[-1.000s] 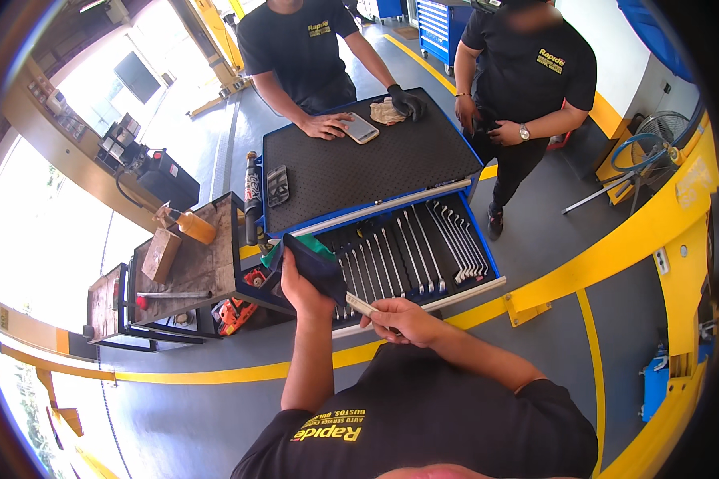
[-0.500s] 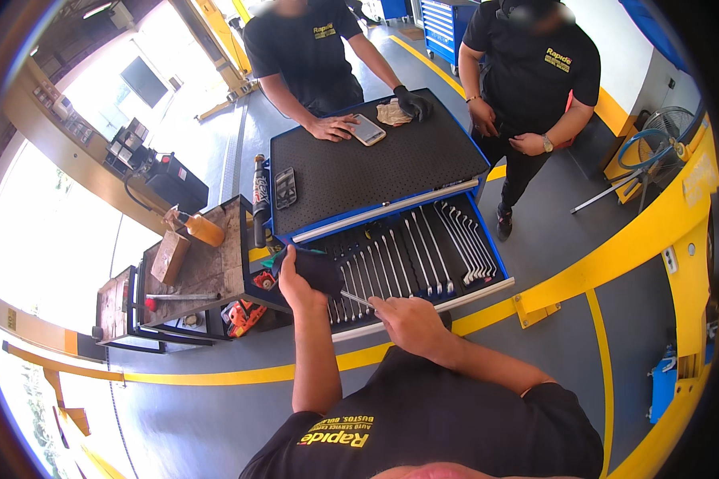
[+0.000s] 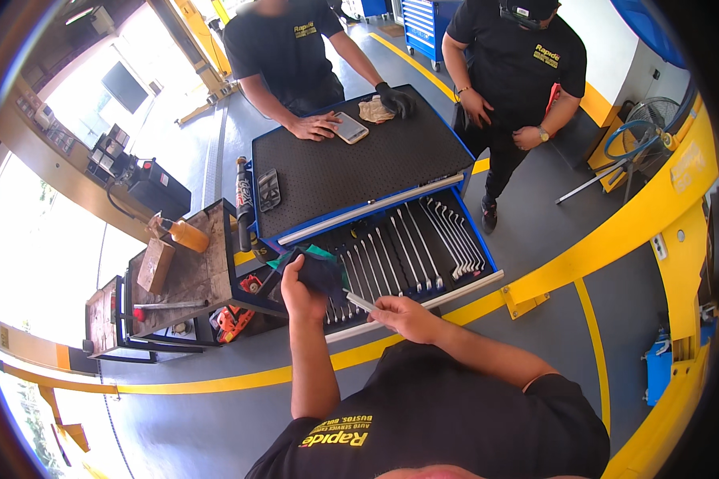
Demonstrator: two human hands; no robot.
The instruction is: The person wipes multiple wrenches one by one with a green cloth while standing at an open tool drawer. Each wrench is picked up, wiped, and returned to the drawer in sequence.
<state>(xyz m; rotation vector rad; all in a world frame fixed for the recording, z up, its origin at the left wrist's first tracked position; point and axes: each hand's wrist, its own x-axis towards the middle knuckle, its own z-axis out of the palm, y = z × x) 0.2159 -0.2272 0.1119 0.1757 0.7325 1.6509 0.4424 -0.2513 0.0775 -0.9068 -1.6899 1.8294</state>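
Over open drawer (image 3: 470, 289), near edge: our left hand (image 3: 302, 297) holds bunched dark cloth (image 3: 321, 274); our right hand (image 3: 408, 318), fingers narrow, pinches slim metal piece (image 3: 363, 302) just right of cloth, contact unclear. Likely wiping step; next move calls for steady pinch, cloth against metal.

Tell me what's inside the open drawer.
In the drawer lie a row of straight wrenches and, at the right, several bent wrenches. The left hand and the dark cloth it holds cover part of the left end; what lies beneath cannot be seen.
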